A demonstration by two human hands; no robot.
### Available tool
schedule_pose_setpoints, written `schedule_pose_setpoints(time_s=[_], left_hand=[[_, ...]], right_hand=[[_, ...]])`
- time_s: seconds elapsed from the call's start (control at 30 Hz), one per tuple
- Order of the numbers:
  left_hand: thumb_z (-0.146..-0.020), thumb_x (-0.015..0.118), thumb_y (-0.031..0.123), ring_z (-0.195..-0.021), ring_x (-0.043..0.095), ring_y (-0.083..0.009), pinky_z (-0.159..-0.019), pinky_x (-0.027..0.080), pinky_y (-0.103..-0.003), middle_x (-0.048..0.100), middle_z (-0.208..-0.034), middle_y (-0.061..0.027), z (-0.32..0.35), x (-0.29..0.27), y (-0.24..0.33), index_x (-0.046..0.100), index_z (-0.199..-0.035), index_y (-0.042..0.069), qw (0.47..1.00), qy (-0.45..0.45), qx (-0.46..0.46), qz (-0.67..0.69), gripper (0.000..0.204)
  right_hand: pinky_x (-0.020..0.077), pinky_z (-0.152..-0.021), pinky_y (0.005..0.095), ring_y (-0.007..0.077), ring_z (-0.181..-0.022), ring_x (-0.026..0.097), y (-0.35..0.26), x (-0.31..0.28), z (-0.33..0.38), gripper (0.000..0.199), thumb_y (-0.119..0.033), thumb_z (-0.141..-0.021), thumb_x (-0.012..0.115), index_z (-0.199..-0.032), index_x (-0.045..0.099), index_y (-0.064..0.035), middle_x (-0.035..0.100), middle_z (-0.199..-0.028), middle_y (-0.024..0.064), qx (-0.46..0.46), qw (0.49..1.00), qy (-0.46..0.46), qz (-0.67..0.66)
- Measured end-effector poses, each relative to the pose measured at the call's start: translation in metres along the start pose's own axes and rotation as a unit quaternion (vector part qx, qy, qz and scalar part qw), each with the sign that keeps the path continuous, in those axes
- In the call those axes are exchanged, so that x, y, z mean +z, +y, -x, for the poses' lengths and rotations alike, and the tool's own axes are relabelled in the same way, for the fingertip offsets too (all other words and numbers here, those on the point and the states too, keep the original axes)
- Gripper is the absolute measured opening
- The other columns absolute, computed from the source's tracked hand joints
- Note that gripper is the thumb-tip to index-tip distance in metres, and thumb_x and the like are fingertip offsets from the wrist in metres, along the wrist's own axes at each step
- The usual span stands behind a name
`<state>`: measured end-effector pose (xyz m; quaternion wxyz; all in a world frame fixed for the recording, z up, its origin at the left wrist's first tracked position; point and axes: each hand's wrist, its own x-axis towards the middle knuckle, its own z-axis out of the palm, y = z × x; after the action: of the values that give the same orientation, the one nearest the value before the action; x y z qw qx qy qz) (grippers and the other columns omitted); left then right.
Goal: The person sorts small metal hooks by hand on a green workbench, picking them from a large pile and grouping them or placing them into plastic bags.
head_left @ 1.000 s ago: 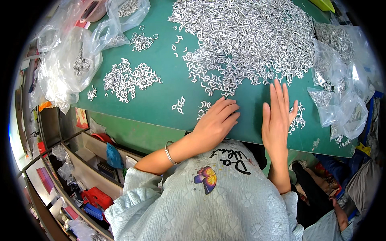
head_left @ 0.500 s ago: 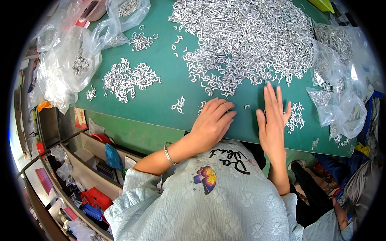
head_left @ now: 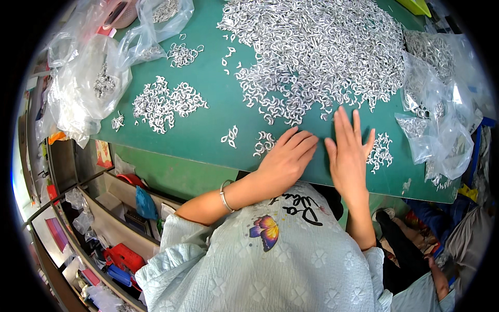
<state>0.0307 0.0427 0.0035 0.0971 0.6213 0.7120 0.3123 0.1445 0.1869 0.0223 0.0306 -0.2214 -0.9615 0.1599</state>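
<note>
Palm down near the table's front edge, my left hand (head_left: pixel 291 158) has its fingers extended and slightly bent; what lies under them is hidden. A small cluster of silvery curved metal pieces (head_left: pixel 264 144) sits just left of its fingers. My right hand (head_left: pixel 349 156) lies flat with fingers and thumb spread, its fingertips at the near edge of a large heap of the same pieces (head_left: pixel 322 52). Beside its little-finger side is another small pile (head_left: pixel 381 153). A few leaf-shaped links (head_left: pixel 230 136) lie farther left.
The green tabletop (head_left: pixel 197 140) also bears a medium pile (head_left: pixel 166 104) and some rings (head_left: pixel 183 54) on the left. Clear plastic bags of metal pieces stand at the left (head_left: pixel 88 83) and right (head_left: pixel 436 119). Drawers (head_left: pixel 119 208) are below left; another person sits at lower right.
My left hand has moved right, uncovering the small cluster beside it. My right hand has shifted slightly left. The single piece between the hands is no longer visible.
</note>
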Motion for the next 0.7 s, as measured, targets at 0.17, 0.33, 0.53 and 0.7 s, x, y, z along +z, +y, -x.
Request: schedule_pose_setpoints(time_s=[0.17,0.33,0.53,0.7], left_hand=[[-0.075,0.059,0.004,-0.118,0.051,-0.0297,-0.105,0.035,-0.049,0.056,-0.120,-0.0144,0.014,-0.001,-0.006,0.061,-0.110,-0.005,0.999,0.023,-0.008,0.038,0.036],[-0.076,0.061,0.002,-0.115,0.053,-0.0282,-0.103,0.036,-0.049,0.058,-0.116,-0.0122,0.015,-0.004,-0.007,0.062,-0.108,-0.001,0.997,0.057,-0.028,0.034,0.032],[-0.079,0.068,-0.001,-0.111,0.057,-0.0271,-0.100,0.039,-0.046,0.062,-0.110,-0.0105,0.005,-0.005,0.003,0.064,-0.108,0.002,0.994,0.085,-0.057,0.044,0.030],[-0.078,0.068,-0.003,-0.108,0.059,-0.0273,-0.097,0.040,-0.044,0.062,-0.110,-0.0104,0.009,-0.009,-0.004,0.064,-0.108,0.002,0.988,0.120,-0.085,0.034,0.031]], right_hand=[[0.0116,-0.110,0.0668,0.0328,-0.144,0.025,-0.003,-0.004,0.011,0.054,-0.019,-0.090,0.062,-0.139,0.047,-0.0015,0.037,-0.151,0.0069,0.001,1.000,0.006,0.006],[0.0104,-0.110,0.0673,0.0338,-0.144,0.024,-0.019,-0.008,0.023,0.058,-0.022,-0.088,0.064,-0.139,0.046,-0.0015,0.036,-0.151,0.0070,-0.036,0.995,-0.097,-0.010],[0.0111,-0.109,0.0690,0.0346,-0.144,0.023,-0.010,-0.004,-0.002,0.060,-0.020,-0.087,0.064,-0.141,0.045,-0.0038,0.037,-0.151,0.0050,-0.050,0.999,-0.009,-0.008],[0.0110,-0.108,0.0706,0.0331,-0.145,0.023,-0.018,-0.004,0.018,0.062,-0.022,-0.086,0.065,-0.142,0.045,-0.0063,0.036,-0.151,0.0036,-0.058,0.994,-0.092,-0.012]])
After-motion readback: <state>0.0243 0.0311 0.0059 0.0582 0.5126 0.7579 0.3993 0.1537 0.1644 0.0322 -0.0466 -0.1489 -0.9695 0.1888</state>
